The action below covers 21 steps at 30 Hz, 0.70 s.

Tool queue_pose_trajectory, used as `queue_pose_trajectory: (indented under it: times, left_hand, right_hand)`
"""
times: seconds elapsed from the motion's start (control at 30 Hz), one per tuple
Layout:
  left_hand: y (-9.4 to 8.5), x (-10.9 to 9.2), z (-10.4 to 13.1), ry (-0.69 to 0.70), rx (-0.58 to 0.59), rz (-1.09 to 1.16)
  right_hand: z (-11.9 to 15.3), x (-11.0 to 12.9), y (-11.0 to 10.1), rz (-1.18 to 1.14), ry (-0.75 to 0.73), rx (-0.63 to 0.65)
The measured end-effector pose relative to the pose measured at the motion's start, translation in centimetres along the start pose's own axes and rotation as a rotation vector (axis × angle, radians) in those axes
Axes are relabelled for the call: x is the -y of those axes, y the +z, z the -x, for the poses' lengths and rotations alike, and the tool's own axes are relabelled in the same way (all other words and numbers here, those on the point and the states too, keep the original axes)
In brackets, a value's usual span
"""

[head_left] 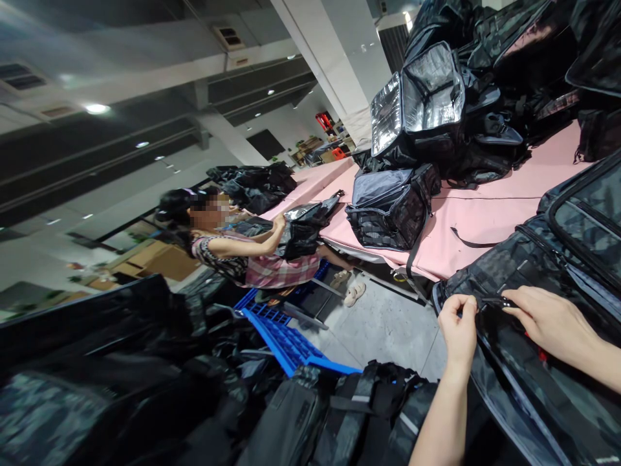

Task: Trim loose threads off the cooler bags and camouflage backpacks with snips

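Left hand [458, 323] and right hand [548, 318] pinch a thin dark piece [493, 301]; the camouflage bag [514, 273] looks soft, probably light, best gripped by its edge.

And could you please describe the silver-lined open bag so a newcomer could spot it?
Start at the pink table with its pile of dark bags. At the pile's left edge, behind a bag lined in grey, the silver-lined bag gapes, brightly shiny inside.

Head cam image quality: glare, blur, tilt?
Head view: scene strongly tilted; bright white ceiling lamp blown out; glints on silver foil lining of open black fabric bag; black camouflage fabric bags at lower left dark and soft; bare left hand and bare right hand fairly sharp.
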<state>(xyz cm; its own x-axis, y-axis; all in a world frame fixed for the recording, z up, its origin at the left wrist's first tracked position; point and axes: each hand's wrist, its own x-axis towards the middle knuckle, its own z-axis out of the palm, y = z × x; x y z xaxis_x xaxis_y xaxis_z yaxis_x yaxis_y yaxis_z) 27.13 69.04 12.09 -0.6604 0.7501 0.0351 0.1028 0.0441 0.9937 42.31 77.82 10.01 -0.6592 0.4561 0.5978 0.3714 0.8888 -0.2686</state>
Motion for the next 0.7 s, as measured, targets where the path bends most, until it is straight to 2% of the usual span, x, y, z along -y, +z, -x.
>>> queue_pose_trajectory:
  times: [0.13,0.3,0.4,0.57,0.7]
  left_hand:
    - [-0.2,0.1,-0.1,0.027,0.003,-0.019]
    - [-0.3,0.0,-0.8,0.038,0.107,-0.095]
    - [0.3,0.2,-1.7,0.048,0.029,-0.158]
    - [2.0,0.9,-3.0,0.007,0.032,-0.149]
    - [3.0,0.9,-2.7,-0.01,-0.037,-0.039]
  right_hand:
    - [-0.2,-0.1,-0.2,-0.123,0.069,0.005]
    - [-1.1,-0.4,-0.8,-0.321,0.276,-0.062]
    - [-1.2,-0.7,-0.6,-0.333,0.353,-0.082]
    - [-0.5,-0.7,0.5,-0.264,0.344,-0.065]
    - [-0.1,-0.7,1.1,-0.179,0.285,-0.008]
